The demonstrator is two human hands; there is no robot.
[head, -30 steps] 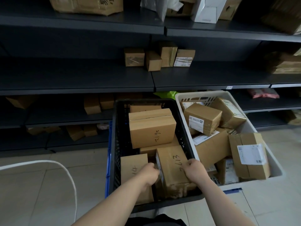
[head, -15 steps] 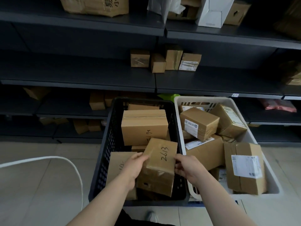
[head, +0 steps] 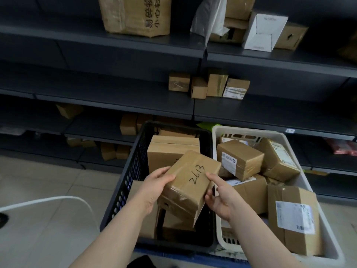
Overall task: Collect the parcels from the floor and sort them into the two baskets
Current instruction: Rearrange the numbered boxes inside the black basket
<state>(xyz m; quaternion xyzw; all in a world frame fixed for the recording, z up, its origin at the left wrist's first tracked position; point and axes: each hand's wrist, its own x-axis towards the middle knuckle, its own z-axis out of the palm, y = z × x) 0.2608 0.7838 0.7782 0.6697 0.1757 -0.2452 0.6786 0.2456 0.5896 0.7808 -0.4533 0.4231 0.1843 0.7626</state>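
A brown cardboard parcel marked 2613 (head: pixel 190 182) is held tilted above the black basket (head: pixel 125 182). My left hand (head: pixel 154 187) grips its left side, thumb on top. My right hand (head: pixel 220 196) grips its right side, with the index finger along the top edge. The black basket holds several plain brown boxes, the largest (head: pixel 170 149) at its back. Right of it, touching, stands the white basket (head: pixel 293 149), full of labelled parcels (head: pixel 238 159).
Dark metal shelves (head: pixel 116 97) rise behind both baskets, carrying small boxes (head: pixel 208 86) on the middle level and large cartons (head: pixel 135 14) on top. A white cable (head: pixel 58 199) curves over the tiled floor at left. Both baskets sit on a blue base (head: pixel 173 254).
Both hands lifted parcel 2613 out of the black basket's front and raised it, tilting it. The camera moved closer and looked higher up the shelves.
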